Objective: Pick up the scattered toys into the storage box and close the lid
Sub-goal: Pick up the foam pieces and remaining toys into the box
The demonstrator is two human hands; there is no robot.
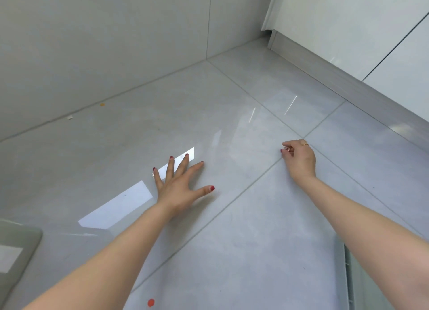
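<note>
Reaching forward over a glossy grey tiled floor point(267, 228), both bare arms extend from the lower edge of the view. The left hand point(180, 184) has its fingers straight and spread wide, palm down, close to or on the tile; contact cannot be confirmed. The right hand point(300, 157) is curled, with thumb and forefinger pinching a small pale object point(287, 149), too small to identify; a ring sits on one finger.

Along the wall base point(92, 110), well apart from both hands, lie a small orange piece point(102, 104) and a small white piece point(69, 117). A red-orange disc point(151, 302) lies on the floor near the bottom edge, beside the left forearm. A grey, round-cornered edge point(21, 251) enters at the lower left; whether it is the storage box cannot be told. White cabinet fronts point(371, 31) bound the right side. Grout lines cross between the hands.
</note>
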